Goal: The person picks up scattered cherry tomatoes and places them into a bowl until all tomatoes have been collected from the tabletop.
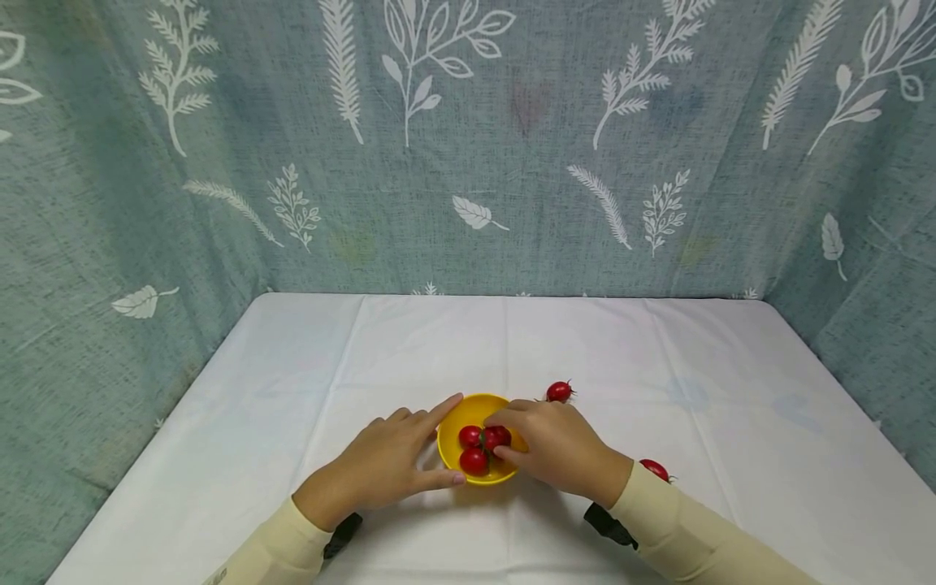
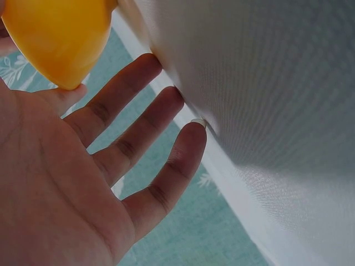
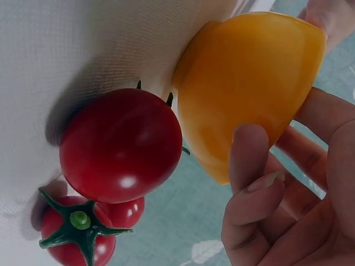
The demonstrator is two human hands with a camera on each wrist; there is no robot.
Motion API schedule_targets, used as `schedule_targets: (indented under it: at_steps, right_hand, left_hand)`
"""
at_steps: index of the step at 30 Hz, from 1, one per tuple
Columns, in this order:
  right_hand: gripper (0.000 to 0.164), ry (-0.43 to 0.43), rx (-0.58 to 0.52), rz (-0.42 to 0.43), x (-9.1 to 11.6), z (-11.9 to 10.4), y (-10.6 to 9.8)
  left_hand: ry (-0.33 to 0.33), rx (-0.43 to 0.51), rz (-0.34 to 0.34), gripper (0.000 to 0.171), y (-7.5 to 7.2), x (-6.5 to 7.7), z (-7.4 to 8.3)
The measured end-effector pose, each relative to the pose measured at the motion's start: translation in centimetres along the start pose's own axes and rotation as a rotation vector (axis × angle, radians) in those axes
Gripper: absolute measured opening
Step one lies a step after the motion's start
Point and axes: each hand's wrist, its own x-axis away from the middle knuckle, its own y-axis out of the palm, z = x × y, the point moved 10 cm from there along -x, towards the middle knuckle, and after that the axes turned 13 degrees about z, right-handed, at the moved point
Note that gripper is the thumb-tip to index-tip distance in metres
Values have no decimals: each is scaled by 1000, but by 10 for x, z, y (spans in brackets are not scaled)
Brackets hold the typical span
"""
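Note:
A yellow bowl [image 1: 478, 405] stands on the white-covered table with several small red tomatoes [image 1: 473, 461] inside. My left hand [image 1: 383, 457] is at its left side, index finger and thumb spread against the rim. In the left wrist view, the other fingers of that hand [image 2: 127, 144] extend toward the cloth beside the bowl [image 2: 61, 33]. My right hand [image 1: 561, 443] reaches over the right rim and pinches one tomato [image 1: 497, 437] between thumb and fingers. In the right wrist view, the bowl wall [image 3: 244, 83] hides that tomato.
Outside the bowl, one tomato [image 1: 559, 392] lies beyond my right hand and another [image 1: 654, 469] lies beside the right forearm. The right wrist view shows a large tomato [image 3: 121, 145] close up, with a green-stemmed tomato [image 3: 80, 244] behind it. A patterned curtain [image 1: 512, 179] surrounds the table.

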Motion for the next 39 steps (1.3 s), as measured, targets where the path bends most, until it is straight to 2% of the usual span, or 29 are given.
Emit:
schedule_targets:
  at_steps: [7, 12, 23, 28, 39]
  right_hand:
    - [28, -2, 19, 0, 0, -1, 0]
    - [29, -11, 48, 39, 1, 2, -8]
    - [28, 76, 115, 88, 1, 39, -24]
    - [27, 132, 143, 73, 3, 58, -23]
    - [32, 261, 181, -45, 6, 90, -13]
  left_hand:
    - [-4, 2, 3, 98, -1, 0, 0]
    - [-7, -1, 3, 99, -1, 0, 0]
    - [-22, -2, 1, 99, 1, 0, -1]
    - [-25, -5, 1, 100, 0, 0, -1]
    - [-17, -7, 7, 100, 0, 0, 0]
